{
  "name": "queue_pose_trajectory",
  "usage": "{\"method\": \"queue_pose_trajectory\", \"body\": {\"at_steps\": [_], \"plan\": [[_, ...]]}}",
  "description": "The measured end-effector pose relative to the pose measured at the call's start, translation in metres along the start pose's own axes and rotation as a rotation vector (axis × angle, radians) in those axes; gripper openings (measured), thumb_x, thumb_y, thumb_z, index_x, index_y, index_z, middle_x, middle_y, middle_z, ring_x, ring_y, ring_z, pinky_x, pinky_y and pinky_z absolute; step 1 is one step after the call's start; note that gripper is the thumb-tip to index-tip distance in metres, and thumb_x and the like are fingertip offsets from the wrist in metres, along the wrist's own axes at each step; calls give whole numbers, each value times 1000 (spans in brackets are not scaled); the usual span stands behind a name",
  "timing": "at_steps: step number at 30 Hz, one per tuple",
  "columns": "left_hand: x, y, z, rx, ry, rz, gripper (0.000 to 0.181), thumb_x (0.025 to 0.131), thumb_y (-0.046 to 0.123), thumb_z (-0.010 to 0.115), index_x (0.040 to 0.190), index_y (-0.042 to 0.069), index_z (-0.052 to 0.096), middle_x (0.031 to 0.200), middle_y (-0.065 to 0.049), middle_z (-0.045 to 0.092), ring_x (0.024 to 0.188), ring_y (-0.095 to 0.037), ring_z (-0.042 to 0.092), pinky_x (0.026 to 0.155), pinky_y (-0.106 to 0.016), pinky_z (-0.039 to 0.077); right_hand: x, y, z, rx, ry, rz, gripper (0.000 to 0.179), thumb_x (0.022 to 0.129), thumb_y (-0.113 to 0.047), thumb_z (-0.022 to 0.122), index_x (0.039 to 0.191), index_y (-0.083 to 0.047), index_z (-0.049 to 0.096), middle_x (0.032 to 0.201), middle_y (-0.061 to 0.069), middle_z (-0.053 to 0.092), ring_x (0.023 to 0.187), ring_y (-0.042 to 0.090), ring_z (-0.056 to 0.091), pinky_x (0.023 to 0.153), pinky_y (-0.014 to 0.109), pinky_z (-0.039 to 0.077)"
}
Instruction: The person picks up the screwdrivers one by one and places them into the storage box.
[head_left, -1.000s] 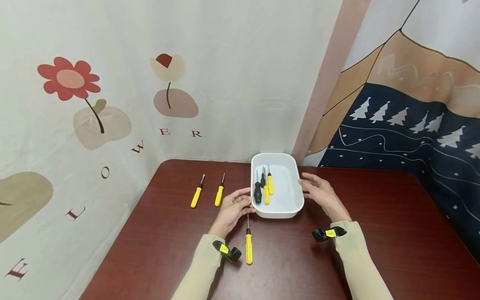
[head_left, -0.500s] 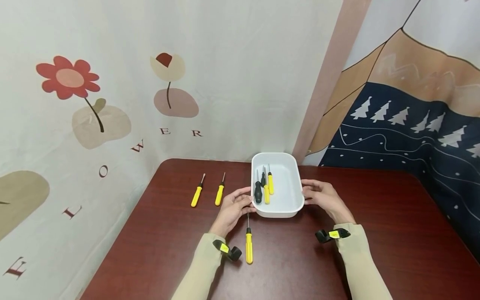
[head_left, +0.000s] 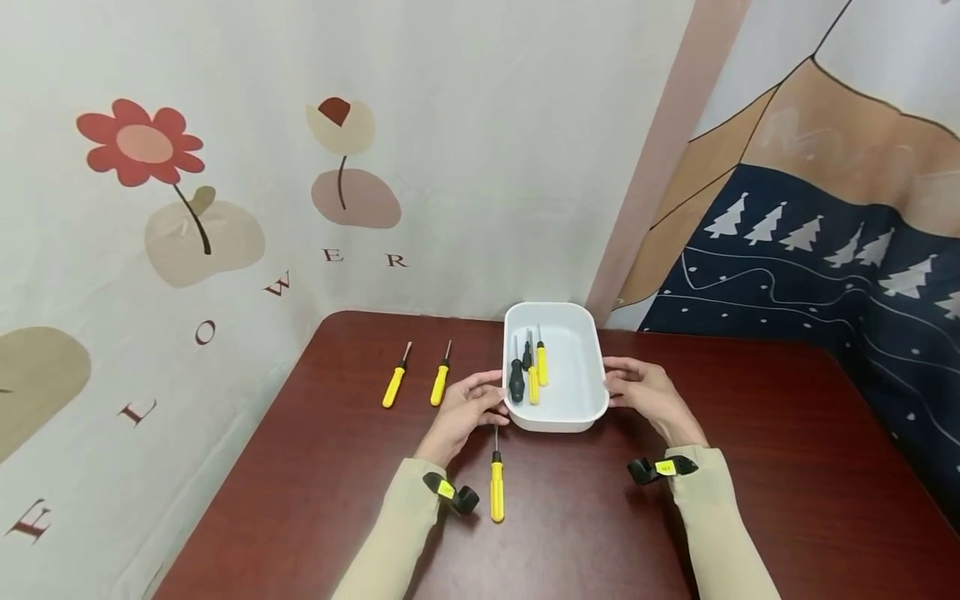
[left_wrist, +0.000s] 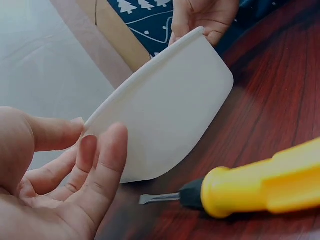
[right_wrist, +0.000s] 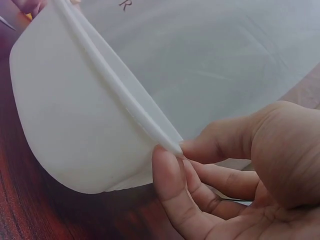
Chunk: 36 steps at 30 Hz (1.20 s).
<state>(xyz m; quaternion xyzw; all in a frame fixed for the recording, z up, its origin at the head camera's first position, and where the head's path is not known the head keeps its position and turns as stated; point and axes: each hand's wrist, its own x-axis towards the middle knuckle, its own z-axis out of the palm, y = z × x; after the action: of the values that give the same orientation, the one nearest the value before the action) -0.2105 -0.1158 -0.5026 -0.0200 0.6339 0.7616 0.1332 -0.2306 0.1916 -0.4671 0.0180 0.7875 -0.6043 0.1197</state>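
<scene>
A white rectangular plastic tray (head_left: 573, 367) sits near the table's back edge, several black- and yellow-handled screwdrivers lying along its left side. Its near left rim is pinched by my left hand (head_left: 465, 412), thumb at the lip and fingers against the outer wall in the left wrist view. Opposite, my right hand (head_left: 651, 398) pinches the right rim between thumb and fingers, as the right wrist view shows. Just below my left hand lies a yellow screwdriver (head_left: 497, 492), its tip pointing at the tray.
Two more yellow screwdrivers, one farther left (head_left: 393, 387) and one closer to the tray (head_left: 439, 385), lie on the dark red wooden table (head_left: 315, 467). A printed curtain (head_left: 480, 167) hangs right behind the table's back edge.
My right hand has slid slightly toward me along the tray's right side and closed on its rim. My left hand keeps its place. The head view has shifted a little.
</scene>
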Motion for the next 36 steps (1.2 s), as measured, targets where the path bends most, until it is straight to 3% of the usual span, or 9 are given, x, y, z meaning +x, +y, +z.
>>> {"method": "queue_pose_trajectory", "body": {"at_steps": [4, 10, 17, 21, 26, 31, 36], "plan": [[-3, 9, -1, 74, -15, 4, 42, 99, 8, 66, 140, 2, 58, 107, -20, 69, 80, -18, 71, 75, -35, 67, -1, -1, -1, 3, -1, -2, 48, 99, -7, 64, 145, 3, 52, 119, 24, 62, 85, 15, 69, 77, 25, 65], [-11, 18, -4, 239, 22, 6, 43, 98, 16, 70, 138, 6, 60, 110, -18, 70, 93, -26, 74, 81, -39, 67, 0, -2, 0, 22, -10, 0, 49, 99, -7, 64, 146, 3, 51, 121, 26, 62, 86, 16, 69, 76, 24, 65], [-21, 18, -3, 434, 42, 68, 46, 94, 18, 74, 137, 6, 61, 108, -14, 69, 93, -25, 72, 80, -38, 66, 0, -1, 0, 17, -2, 6, 48, 99, -7, 63, 145, 2, 52, 120, 25, 62, 86, 17, 69, 76, 24, 65], [-31, 19, -2, 607, 55, 120, 46, 93, 22, 77, 135, 9, 63, 110, -10, 69, 94, -21, 69, 79, -34, 64, -1, -1, 0, 13, -5, -5, 48, 99, -7, 63, 146, 3, 51, 122, 27, 61, 87, 18, 69, 76, 24, 64], [-42, 20, 1, 825, 52, 162, 50, 91, 25, 79, 135, 11, 62, 116, -10, 69, 103, -25, 67, 88, -39, 60, -1, -1, -1, 13, -4, -10, 49, 99, -8, 63, 145, 3, 52, 123, 28, 62, 86, 17, 69, 76, 24, 65], [-51, 20, 3, 931, 26, 158, 55, 90, 24, 80, 138, 9, 59, 118, -11, 66, 105, -27, 64, 89, -41, 59, -1, -1, -1, 24, -3, 1, 49, 99, -8, 64, 146, 2, 52, 123, 27, 62, 87, 17, 69, 77, 25, 65], [-61, 18, 4, 1002, 10, 166, 57, 88, 22, 80, 138, 5, 59, 116, -11, 64, 96, -23, 62, 79, -33, 56, 0, -1, 0, 25, -1, 3, 49, 99, -9, 64, 145, 1, 52, 124, 26, 62, 86, 16, 69, 77, 25, 65]]}}
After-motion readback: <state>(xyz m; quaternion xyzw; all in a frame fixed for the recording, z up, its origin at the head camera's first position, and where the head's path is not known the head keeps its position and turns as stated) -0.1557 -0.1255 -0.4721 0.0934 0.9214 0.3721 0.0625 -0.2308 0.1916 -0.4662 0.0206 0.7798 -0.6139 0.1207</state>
